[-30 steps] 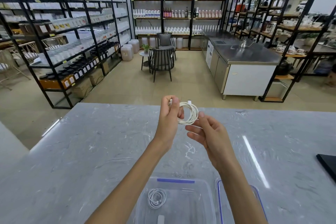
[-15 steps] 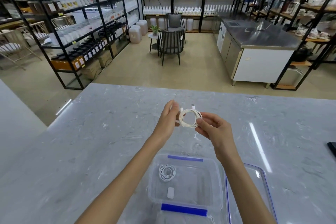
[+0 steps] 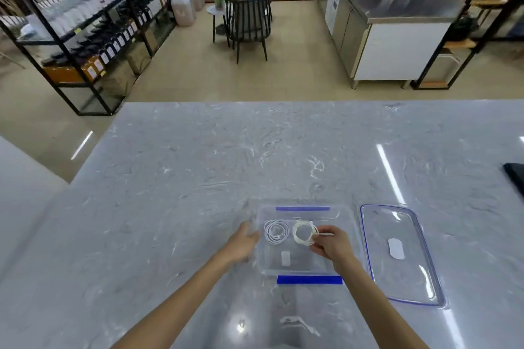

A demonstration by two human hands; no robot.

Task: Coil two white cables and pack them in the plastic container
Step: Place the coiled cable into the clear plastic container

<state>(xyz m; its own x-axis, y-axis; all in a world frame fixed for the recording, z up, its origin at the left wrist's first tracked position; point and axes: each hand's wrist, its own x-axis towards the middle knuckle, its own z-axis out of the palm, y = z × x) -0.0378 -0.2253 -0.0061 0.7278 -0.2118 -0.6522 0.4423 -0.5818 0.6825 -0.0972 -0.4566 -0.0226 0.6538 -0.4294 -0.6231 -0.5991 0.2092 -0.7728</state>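
Observation:
A clear plastic container (image 3: 344, 217) with blue clips sits on the marble counter in front of me. One coiled white cable (image 3: 276, 231) lies in its left half. My right hand (image 3: 330, 244) pinches a second coiled white cable (image 3: 304, 233) and holds it low inside the container's right half, beside the first coil. My left hand (image 3: 242, 242) rests with relaxed fingers against the container's left wall and holds nothing.
The container's clear lid (image 3: 397, 252) with a blue rim lies flat on the counter just right of it. A dark flat object (image 3: 514, 178) lies at the counter's right edge. Shelving, chairs and a steel worktop stand beyond the counter.
Both hands came down from chest height to the container. My left hand let go of the coil and moved to the left wall. My right hand carried the coil into the container.

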